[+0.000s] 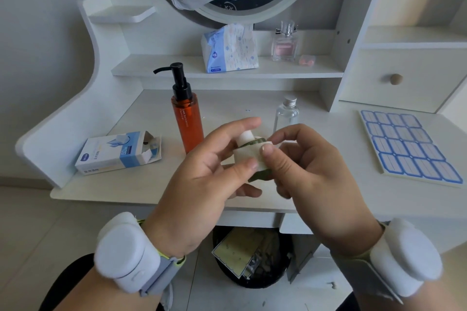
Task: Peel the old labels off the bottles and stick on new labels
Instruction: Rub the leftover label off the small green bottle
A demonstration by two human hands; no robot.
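A small green bottle (260, 175) with a white cap (246, 137) is held above the front of the white dressing table (106, 185). My left hand (199, 179) grips the bottle from the left, thumb across its pale label (246, 156). My right hand (308, 166) pinches the label's right edge between thumb and forefinger. An amber pump bottle (188, 118) stands behind my left hand. A small clear bottle (286, 112) with a silver cap stands behind my right hand. A sheet of blue-bordered new labels (406, 144) lies flat at the right.
An opened white-and-blue box (113, 153) lies at the left of the table. On the shelf behind sit a tissue pack (230, 49), a pink perfume bottle (284, 44) and a small pink case (307, 60). A black bin (250, 257) with scraps stands under the table.
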